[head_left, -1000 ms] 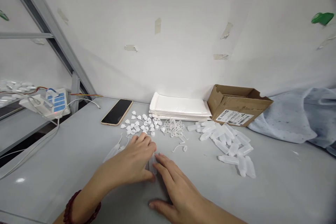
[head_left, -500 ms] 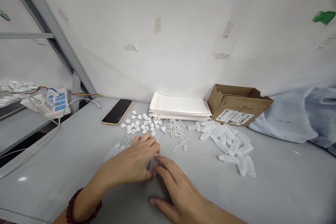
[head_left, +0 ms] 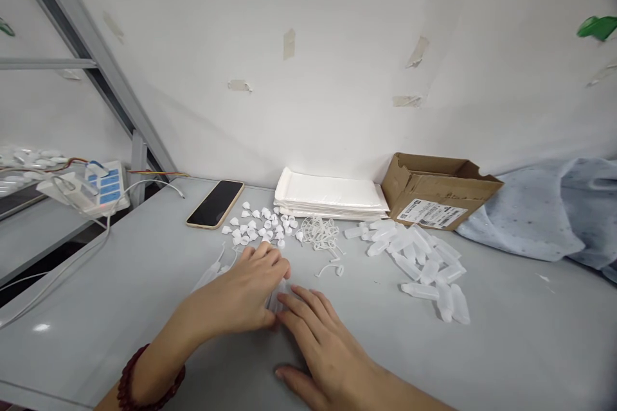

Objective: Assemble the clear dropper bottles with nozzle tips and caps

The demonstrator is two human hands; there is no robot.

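Observation:
My left hand [head_left: 245, 289] curls over a small translucent plastic bottle [head_left: 278, 295] on the table, mostly hidden by the fingers and thumb. My right hand [head_left: 322, 340] lies low to the right, fingers stretched out and thumb apart, with its fingertips at the bottle's right side. More bottles with thin white straps [head_left: 209, 273] lie partly behind my left hand. Beyond the hands are a scatter of small white pointed caps [head_left: 251, 226] and a tangle of white looped straps [head_left: 319, 233]. One single strap [head_left: 332, 268] lies nearer. To the right is a pile of loose translucent bottles [head_left: 417, 247].
A phone [head_left: 216, 204] lies at the back left, near a power strip [head_left: 108, 189] with cables. Along the wall sit a stack of white padded envelopes [head_left: 332, 192] and an open cardboard box [head_left: 438, 196]. Light blue cloth [head_left: 535, 212] covers the right rear edge.
Both hands have shifted slightly left, the bottle moving with them. My right fingers now lie closer against the bottle. The piles have not moved.

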